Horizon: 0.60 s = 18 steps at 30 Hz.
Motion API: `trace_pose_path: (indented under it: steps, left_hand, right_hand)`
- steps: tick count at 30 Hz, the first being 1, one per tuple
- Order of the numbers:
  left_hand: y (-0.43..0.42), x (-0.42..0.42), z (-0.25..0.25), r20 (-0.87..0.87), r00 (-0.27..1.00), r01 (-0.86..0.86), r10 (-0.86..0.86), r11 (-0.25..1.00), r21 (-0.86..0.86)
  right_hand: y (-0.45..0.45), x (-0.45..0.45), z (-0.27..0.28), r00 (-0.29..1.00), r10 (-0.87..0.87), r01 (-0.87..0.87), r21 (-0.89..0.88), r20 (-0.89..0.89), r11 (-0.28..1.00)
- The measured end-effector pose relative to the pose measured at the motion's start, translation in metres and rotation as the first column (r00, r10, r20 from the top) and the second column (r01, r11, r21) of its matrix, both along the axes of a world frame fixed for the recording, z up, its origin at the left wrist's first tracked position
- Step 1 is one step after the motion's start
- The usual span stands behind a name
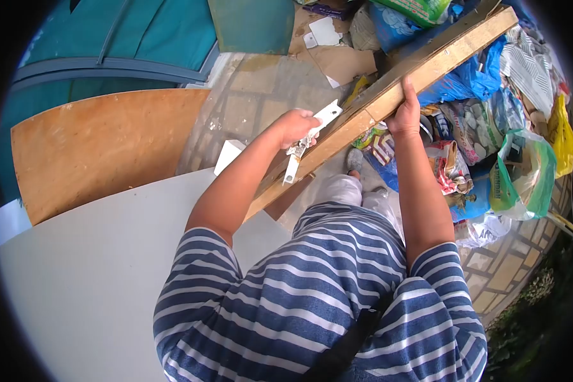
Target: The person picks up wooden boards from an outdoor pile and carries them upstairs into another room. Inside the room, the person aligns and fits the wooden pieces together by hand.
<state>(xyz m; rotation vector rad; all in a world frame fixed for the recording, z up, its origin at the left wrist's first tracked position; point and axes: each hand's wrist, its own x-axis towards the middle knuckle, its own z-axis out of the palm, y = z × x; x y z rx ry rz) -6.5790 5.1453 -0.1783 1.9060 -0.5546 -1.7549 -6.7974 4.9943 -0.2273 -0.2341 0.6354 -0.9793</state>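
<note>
A long wooden plank [455, 52] slants across in front of me, from low left to the upper right. Wrapped around its near edge is my right hand [406, 116], thumb laid along the wood. My left hand [295, 129] is closed on a white flat bracket [328, 113] with a hole near each end and a rough, crumbly middle. The bracket lies against or just over the plank's left part; I cannot tell if they are joined. Part of the bracket is hidden by my fingers.
A large white panel [108, 274] lies at the left, with a curved brown board [108, 143] behind it. Filled plastic bags [522, 175] and rubbish pile up on the right. Teal sheeting [165, 32] stands at the back over stone paving [254, 89].
</note>
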Motion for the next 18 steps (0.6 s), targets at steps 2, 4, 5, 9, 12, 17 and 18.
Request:
trace_pose_path:
  steps: [2, 4, 5, 9, 12, 17, 18]
  left_hand:
    - [0.002, -0.025, 0.007, 0.023, 0.999, 0.038, -0.036, 0.998, -0.047]
    - [0.001, -0.053, 0.024, 0.115, 0.984, 0.149, -0.137, 0.984, -0.102]
    - [0.003, -0.068, 0.033, 0.162, 0.969, 0.206, -0.185, 0.971, -0.123]
    - [0.013, -0.126, 0.061, 0.385, 0.864, 0.416, -0.325, 0.891, -0.182]
    - [0.026, -0.167, 0.066, 0.43, 0.817, 0.509, -0.384, 0.83, -0.228]
    - [0.034, -0.211, 0.051, 0.151, 0.87, 0.491, -0.469, 0.804, -0.336]
    - [0.033, -0.219, 0.054, 0.105, 0.845, 0.529, -0.524, 0.791, -0.307]
  right_hand:
    - [0.008, -0.031, 0.017, 0.998, -0.05, 0.051, -0.038, 0.024, 0.998]
    - [0.017, -0.062, 0.032, 0.993, -0.114, 0.115, -0.092, 0.02, 0.989]
    - [0.024, -0.078, 0.038, 0.989, -0.147, 0.148, -0.116, 0.019, 0.982]
    - [0.047, -0.151, 0.05, 0.983, -0.171, 0.181, -0.205, 0.065, 0.962]
    - [0.083, -0.207, 0.067, 0.963, -0.253, 0.268, -0.266, 0.088, 0.926]
    - [0.139, -0.271, 0.074, 0.912, -0.41, 0.398, -0.309, 0.028, 0.864]
    - [0.153, -0.282, 0.072, 0.907, -0.421, 0.403, -0.307, 0.008, 0.862]
